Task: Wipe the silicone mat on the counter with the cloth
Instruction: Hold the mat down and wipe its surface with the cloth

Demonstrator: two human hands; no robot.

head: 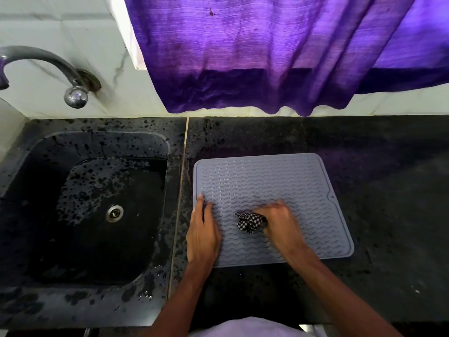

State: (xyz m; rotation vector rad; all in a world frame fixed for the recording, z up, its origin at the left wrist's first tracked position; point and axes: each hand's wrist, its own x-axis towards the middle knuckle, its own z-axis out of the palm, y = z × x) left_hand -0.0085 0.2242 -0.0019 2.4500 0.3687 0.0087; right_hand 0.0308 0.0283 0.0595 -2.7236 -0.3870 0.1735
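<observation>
A grey silicone mat point(267, 181) with wavy ridges lies flat on the black counter point(388, 215), just right of the sink. A bunched black-and-white checked cloth point(249, 222) rests on the mat's near middle, and my right hand point(279, 222) is closed over its right side, pressing it onto the mat. My left hand point(202, 233) lies flat on the mat's left edge, fingers together and pointing away from me, holding nothing.
A black stone sink point(36, 190) with a metal drain point(114, 213) sits left of the mat. A chrome tap point(60, 71) comes out of the white tiled wall. A purple curtain point(267, 57) hangs over the counter's back edge.
</observation>
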